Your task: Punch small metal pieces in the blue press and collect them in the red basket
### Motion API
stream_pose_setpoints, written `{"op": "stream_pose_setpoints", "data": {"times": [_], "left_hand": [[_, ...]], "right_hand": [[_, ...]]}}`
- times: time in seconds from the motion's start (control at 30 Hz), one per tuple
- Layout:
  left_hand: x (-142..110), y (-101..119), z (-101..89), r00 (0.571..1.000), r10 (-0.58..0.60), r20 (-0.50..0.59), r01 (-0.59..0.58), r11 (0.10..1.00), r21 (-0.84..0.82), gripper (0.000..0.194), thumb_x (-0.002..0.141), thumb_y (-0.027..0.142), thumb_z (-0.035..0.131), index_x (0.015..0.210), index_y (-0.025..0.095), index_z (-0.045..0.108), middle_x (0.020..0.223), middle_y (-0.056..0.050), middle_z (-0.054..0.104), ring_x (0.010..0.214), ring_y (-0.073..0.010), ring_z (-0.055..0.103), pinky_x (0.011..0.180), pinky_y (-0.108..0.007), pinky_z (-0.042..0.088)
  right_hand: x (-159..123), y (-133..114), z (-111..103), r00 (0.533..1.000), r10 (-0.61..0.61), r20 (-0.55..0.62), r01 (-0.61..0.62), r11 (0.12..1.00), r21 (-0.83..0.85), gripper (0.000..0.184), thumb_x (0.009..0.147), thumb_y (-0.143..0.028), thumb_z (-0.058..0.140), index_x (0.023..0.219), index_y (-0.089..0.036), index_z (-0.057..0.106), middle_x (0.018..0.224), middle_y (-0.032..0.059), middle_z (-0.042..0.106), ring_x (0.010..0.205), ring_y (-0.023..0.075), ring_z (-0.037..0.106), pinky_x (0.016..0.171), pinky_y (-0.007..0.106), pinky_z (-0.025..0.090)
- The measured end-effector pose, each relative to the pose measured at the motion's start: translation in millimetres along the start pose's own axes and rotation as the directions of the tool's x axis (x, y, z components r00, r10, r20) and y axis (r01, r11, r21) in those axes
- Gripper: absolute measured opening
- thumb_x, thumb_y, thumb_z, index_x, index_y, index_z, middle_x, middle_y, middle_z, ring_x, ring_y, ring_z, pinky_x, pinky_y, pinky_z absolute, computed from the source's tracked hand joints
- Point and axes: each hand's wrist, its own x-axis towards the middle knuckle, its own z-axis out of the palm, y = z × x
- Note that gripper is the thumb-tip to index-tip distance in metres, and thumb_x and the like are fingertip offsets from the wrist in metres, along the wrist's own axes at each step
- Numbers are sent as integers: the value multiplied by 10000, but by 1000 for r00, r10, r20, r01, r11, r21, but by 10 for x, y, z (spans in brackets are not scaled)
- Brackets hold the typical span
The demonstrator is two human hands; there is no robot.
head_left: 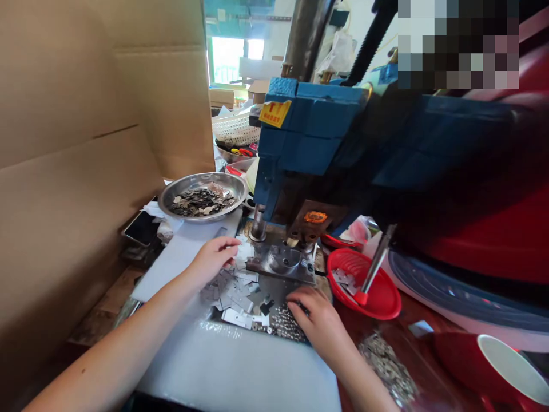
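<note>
Two bare hands are working among small metal parts at the foot of a blue bench press [309, 131].

The left hand [213, 257] is resting on a scatter of flat, silvery rectangular metal plates [234, 289] lying just in front of the press's grey steel die block [283, 260], its fingers curled loosely together with the tips touching the plates nearest the block. The right hand [315, 317] is lying palm down, fingers bent and close together, pressing on a heap of tiny shiny metal pieces [281, 323] just right of the plates; whether it is pinching one cannot be told. A round steel bowl of dark metal scraps [201, 197] is sitting behind the left hand, and a red plastic basket [369, 286] is standing right of the die block.
</note>
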Motion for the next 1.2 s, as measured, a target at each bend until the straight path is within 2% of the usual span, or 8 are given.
{"op": "stream_pose_setpoints", "data": {"times": [0.17,0.37,0.53,0.67,0.77,0.9,1.1,1.2], "left_hand": [[-306,73,368,978,-154,144,193,930,-314,217,800,157,556,977,157,681,831,-49,704,666,-106,655,578,-194,494],[-409,80,477,941,-253,226,329,844,-424,239,814,100,524,982,134,690,892,-91,725,692,-119,690,556,-167,520],[-414,86,477,931,-267,248,357,807,-470,292,797,76,485,1012,112,680,872,-98,728,684,-123,697,531,-147,527],[-412,47,485,921,-276,275,382,773,-506,298,788,78,492,1026,97,670,917,-111,722,693,-131,699,530,-151,532],[-415,3,500,923,-278,267,380,766,-518,225,834,169,520,980,102,678,867,-107,721,672,-125,687,529,-155,525],[-423,-77,523,946,-201,253,310,787,-534,208,814,306,622,815,111,694,840,-92,713,700,-108,656,592,-152,512],[-431,-151,536,955,-156,251,263,837,-480,242,695,167,688,937,154,685,1012,-69,701,831,-131,632,734,-224,492],[-437,-143,521,980,-76,184,138,927,-348,276,697,128,620,968,163,660,1015,-49,693,817,-138,620,750,-253,476]], "right_hand": [[79,-93,41,984,-52,172,75,989,-130,151,834,-222,523,803,-260,666,841,11,653,844,185,590,775,331,462],[78,-210,130,979,-22,205,87,944,-317,148,803,-196,533,733,-258,647,797,13,636,819,209,581,732,346,433],[138,-147,85,998,-59,-19,53,972,-231,140,813,-214,491,754,-219,617,799,32,623,781,190,571,715,323,430],[366,-52,-20,959,-116,-257,55,971,-234,152,841,-241,475,791,-201,613,829,48,626,805,200,558,751,342,424],[575,-34,-49,933,-185,-309,87,949,-305,171,853,-233,478,808,-188,637,833,55,630,802,200,538,760,343,416],[709,-66,-50,948,-189,-256,67,905,-420,194,836,-196,502,903,-213,684,899,56,641,874,222,526,795,363,415],[659,-8,-74,956,-203,-214,97,902,-421,299,825,-152,480,1013,-247,692,1000,59,634,952,237,519,837,392,436],[648,49,-73,953,-214,-217,113,910,-399,310,845,-153,457,1040,-242,682,1003,59,632,946,228,531,846,394,445]]}}
